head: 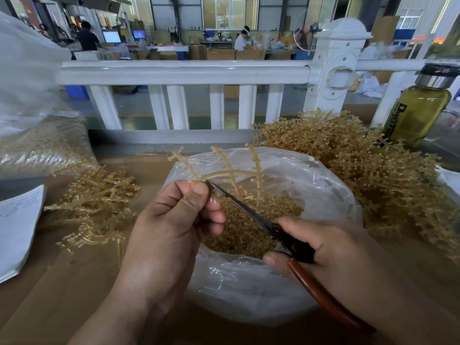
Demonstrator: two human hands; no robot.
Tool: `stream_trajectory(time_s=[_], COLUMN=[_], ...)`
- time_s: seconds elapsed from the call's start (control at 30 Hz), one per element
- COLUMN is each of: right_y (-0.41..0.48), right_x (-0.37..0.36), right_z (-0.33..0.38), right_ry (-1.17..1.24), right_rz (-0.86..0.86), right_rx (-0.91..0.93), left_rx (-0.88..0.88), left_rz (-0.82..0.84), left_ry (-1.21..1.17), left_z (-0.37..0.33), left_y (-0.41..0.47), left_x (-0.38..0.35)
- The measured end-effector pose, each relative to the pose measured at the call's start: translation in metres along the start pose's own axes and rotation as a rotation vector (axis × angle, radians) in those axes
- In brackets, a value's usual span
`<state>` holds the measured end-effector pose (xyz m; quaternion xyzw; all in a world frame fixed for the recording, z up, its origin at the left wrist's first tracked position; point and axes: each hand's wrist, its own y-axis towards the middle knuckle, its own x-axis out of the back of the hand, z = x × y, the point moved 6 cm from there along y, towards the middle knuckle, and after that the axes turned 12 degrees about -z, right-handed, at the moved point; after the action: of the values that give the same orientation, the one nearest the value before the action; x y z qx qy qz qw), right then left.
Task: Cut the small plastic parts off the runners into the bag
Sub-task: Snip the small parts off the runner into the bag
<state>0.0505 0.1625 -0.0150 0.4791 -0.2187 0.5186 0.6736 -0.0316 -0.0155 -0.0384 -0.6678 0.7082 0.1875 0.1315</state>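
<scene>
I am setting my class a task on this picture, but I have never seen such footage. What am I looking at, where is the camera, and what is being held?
There is no machine here. A person works with bare hands, and the single picture comes from a camera worn on their head, looking down. The left hand pinches a branched plastic runner over an open clear bag that holds cut parts. The right hand grips cutters, with the blade tip at the runner. On the brown surface a large pile of runners lies to the right and a smaller pile to the left. A bottle stands far right.
</scene>
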Motion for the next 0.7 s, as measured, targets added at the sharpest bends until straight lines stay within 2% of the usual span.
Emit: stream_trajectory(time_s=[0.5,0.7], right_y=[0.0001,-0.0002], right_x=[-0.0009,-0.0015], right_z=[-0.0012,-0.0048], right_ry=[0.021,0.015], right_rz=[-0.009,-0.010], right_rx=[-0.011,-0.023], left_rx=[0.000,-0.112], left_rz=[0.003,-0.056], left_ry=[-0.009,0.068], left_z=[0.0012,-0.0022], left_y=[0.0016,0.0024], left_x=[0.0002,0.0075])
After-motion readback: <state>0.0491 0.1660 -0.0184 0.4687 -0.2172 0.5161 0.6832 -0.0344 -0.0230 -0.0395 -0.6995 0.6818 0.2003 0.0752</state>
